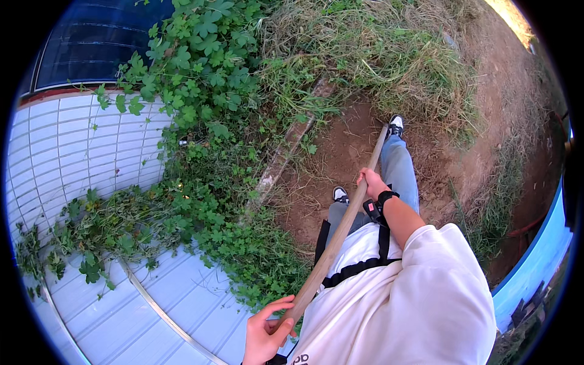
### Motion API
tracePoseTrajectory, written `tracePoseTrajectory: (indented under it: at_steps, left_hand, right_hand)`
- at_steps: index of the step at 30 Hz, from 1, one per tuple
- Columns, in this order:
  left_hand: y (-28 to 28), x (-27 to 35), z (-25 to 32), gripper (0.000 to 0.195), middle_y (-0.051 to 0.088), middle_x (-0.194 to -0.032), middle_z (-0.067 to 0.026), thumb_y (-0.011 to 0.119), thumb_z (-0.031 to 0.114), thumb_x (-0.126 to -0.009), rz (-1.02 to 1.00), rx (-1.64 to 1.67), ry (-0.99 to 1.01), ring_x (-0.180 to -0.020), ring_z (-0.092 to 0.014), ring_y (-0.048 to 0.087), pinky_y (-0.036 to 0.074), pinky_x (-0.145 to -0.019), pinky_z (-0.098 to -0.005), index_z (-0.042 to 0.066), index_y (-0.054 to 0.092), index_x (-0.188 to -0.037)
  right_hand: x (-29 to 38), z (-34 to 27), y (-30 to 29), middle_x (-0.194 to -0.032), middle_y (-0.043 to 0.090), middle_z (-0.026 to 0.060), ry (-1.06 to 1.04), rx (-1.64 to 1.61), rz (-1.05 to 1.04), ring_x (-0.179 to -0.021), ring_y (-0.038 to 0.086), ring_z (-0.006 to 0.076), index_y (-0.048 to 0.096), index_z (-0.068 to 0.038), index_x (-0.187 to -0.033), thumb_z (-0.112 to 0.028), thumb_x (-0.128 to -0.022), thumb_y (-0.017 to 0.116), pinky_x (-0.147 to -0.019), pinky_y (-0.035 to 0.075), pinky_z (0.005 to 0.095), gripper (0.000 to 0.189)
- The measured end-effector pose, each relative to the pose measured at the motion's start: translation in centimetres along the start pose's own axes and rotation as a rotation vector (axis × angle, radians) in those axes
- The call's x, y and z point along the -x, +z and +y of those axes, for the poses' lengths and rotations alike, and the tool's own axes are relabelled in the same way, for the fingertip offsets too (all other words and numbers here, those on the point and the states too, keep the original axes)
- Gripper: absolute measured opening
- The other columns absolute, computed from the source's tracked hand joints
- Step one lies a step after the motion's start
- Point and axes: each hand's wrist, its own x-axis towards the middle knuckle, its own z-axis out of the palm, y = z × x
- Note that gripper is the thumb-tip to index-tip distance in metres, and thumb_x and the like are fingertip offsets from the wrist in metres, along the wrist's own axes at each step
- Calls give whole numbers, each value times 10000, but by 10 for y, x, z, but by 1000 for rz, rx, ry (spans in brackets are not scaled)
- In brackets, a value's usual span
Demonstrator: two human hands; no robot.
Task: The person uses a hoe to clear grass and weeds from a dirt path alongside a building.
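Note:
A long wooden handle [340, 237] runs slantwise from the bottom centre up to my forward shoe [395, 125]. My right hand [373, 182] is closed around its upper middle in the picture, with a black strap and device at the wrist. Near the handle's other end, my left hand [269, 326] holds it between thumb and fingers. The handle's far end lies beside the forward shoe; whether a tool head is fitted there cannot be told. Bare brown soil [346, 137] surrounds both feet.
Leafy vines [191, 105] climb over a white tiled wall [82, 141] and light metal panels [150, 292] on the left. A narrow concrete edge [278, 159] crosses the weeds. Cut grass [388, 59] lies ahead, and a blue curved panel [534, 269] stands at right.

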Motion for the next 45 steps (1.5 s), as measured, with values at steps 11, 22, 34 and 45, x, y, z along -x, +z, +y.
tracePoseTrajectory:
  at_steps: [11, 22, 34, 45]
  left_hand:
    - [47, 8, 105, 531, 605, -1055, -113, 658, 109, -814, -64, 41, -155, -585, -88, 538, 363, -475, -176, -21, 471, -1294]
    - [85, -70, 145, 291, 626, -765, -189, 654, 234, -866, 264, -16, 1383, -476, -220, 572, 510, -440, -319, 9, 474, -911]
    - [-37, 35, -13, 269, 376, -506, 1, 522, 173, -887, 272, 664, 1476, -415, -100, 366, 401, -413, -232, 99, 350, -695]
    - [-92, 88, -53, 323, 423, -521, -60, 484, 184, -940, 1573, 153, 960, -509, -174, 411, 364, -501, -336, 46, 478, -648]
  right_hand:
    - [-18, -89, -3, -637, 511, 98, 121, 23, -117, -556, 524, 221, 483, -40, -766, -100, -859, 541, -528, 467, 346, 125]
    - [-29, -163, 40, -680, 467, 58, 111, -205, -210, -541, 493, 175, 435, -43, -869, -59, -856, 519, -507, 460, 308, 86]
    - [69, 28, 59, -608, 421, 3, 228, -276, -242, -493, 417, 128, 410, -91, -721, -41, -870, 441, -470, 422, 266, 160]
    - [105, 108, 77, -604, 391, 11, 380, -218, -215, -515, 387, 142, 416, -88, -706, -83, -886, 435, -524, 422, 304, 182]
